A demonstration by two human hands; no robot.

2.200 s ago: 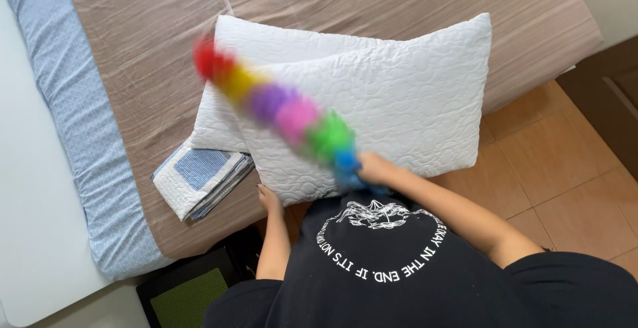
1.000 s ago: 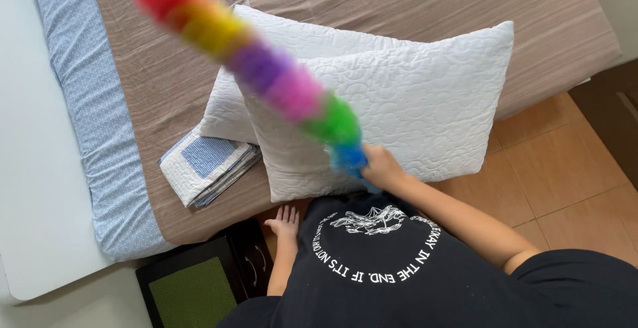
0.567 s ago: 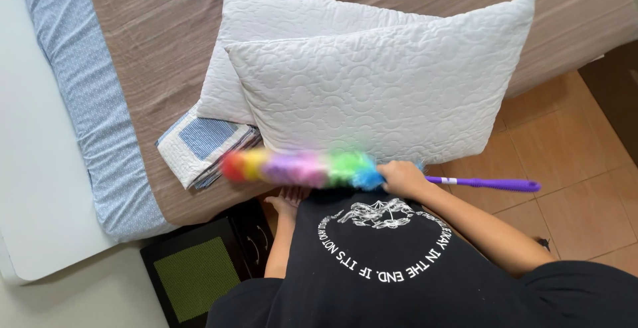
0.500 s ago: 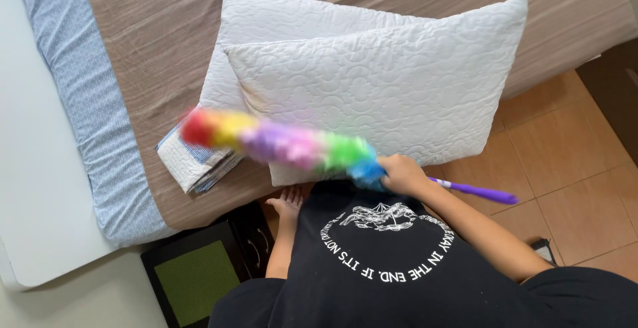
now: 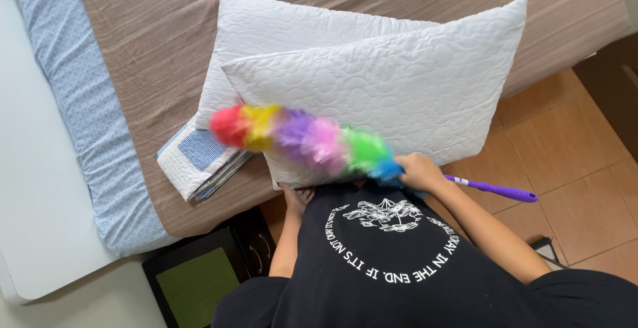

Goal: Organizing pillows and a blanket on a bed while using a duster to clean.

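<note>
two white quilted pillows (image 5: 399, 82) lay stacked on the brown bedspread (image 5: 146, 42), filling the middle and upper right of the frame, the top one overlapping the one beneath. the right hand (image 5: 420, 170), just right of centre and low, had its fingers wrapped closed around the handle of a rainbow feather duster (image 5: 306, 140). the fluffy head ran from red at its tip through yellow, purple, pink and green to blue near the grip, and it lay across the lower left edge of the top pillow, blurred. the purple handle (image 5: 495, 190) stuck out past the hand toward the lower right, over the tan tiled floor (image 5: 565, 162).

the left hand (image 5: 296, 198) sat at lower centre, just under the near edge of the top pillow, its fingers loosely spread and apparently resting on the bed's edge or the pillow's underside; i could not tell which, and it gripped nothing that showed.

a folded blue-and-white quilted cloth (image 5: 199, 162) lay on the bedspread just left of the duster's red tip, partly tucked under the lower pillow. a blue patterned sheet (image 5: 86, 122) ran down the left of the frame, and a black box with a green mesh panel (image 5: 199, 281) stood at the lower left.

as a judgement, the dusting looked to be in hand along the pillow's near edge; how much of the pillows or bedspread was already covered could not be told from this view.
</note>
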